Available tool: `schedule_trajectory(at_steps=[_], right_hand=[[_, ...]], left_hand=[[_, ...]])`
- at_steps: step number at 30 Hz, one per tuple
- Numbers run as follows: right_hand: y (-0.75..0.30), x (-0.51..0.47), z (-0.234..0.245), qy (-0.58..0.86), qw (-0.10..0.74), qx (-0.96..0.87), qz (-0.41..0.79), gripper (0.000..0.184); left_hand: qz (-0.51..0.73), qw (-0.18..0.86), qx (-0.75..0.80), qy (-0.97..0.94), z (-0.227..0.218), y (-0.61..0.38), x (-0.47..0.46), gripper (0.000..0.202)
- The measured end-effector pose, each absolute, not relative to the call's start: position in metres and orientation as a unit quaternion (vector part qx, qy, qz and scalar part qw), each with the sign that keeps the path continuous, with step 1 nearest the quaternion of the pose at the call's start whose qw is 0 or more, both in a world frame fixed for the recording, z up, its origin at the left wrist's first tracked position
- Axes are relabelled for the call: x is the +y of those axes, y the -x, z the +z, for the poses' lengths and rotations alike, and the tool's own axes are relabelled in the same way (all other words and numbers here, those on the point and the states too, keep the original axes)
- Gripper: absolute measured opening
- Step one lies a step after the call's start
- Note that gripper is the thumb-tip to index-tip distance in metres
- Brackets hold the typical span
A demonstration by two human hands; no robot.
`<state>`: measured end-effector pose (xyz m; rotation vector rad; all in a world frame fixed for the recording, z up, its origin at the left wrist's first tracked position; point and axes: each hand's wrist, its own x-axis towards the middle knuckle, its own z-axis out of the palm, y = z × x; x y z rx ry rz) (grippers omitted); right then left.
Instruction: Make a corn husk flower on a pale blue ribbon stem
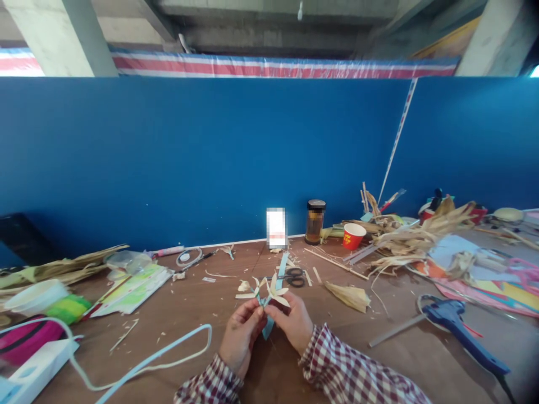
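Cream pointed-petalled flowers point(277, 290) on pale-blue stems point(263, 302) are pinched at the stems by closed fingertips of left hand point(241, 332) and right hand point(295, 321), above the brown counter point(337, 326); stem-joining seems underway, a steady grip called for next. Amber liquid seems held in the clear black-lidded jar point(315, 223); the red paper cup's point(352, 238) contents can't be told.

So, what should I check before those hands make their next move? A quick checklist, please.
1. Left hand pinching the base of the pale flowers: ok.
2. Right hand pinching there too: ok.
3. Blue strip free of both hands: cannot tell; it's partly hidden.
4. Scissors nearby: ok, just beyond the pale flowers.
5. Red cup upright: ok.
6. Glue gun cool: cannot tell; it lies off to the right.
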<state>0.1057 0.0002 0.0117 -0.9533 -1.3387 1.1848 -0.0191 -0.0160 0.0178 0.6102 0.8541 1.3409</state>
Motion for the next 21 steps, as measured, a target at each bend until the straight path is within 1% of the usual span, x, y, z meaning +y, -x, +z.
schedule_trajectory(at_steps=[4,8,16,21], right_hand=[[-0.1045,0.0001,0.0117,0.389,0.537,-0.557,0.499,0.023],[-0.1039,-0.0002,0.0157,0.376,0.549,-0.552,0.503,0.021],[-0.1045,0.0007,0.0138,0.385,0.541,-0.563,0.492,0.017],[-0.1052,0.0,0.0127,0.369,0.551,-0.576,0.478,0.016]], left_hand=[[0.602,0.639,0.37,-0.304,0.0152,0.019,-0.0146,0.024],[0.613,0.629,0.374,-0.298,0.0136,0.0189,-0.0144,0.024],[0.615,0.626,0.387,-0.282,0.0129,0.018,-0.0154,0.025],[0.61,0.62,0.4,-0.289,0.0083,0.0185,-0.0151,0.028]])
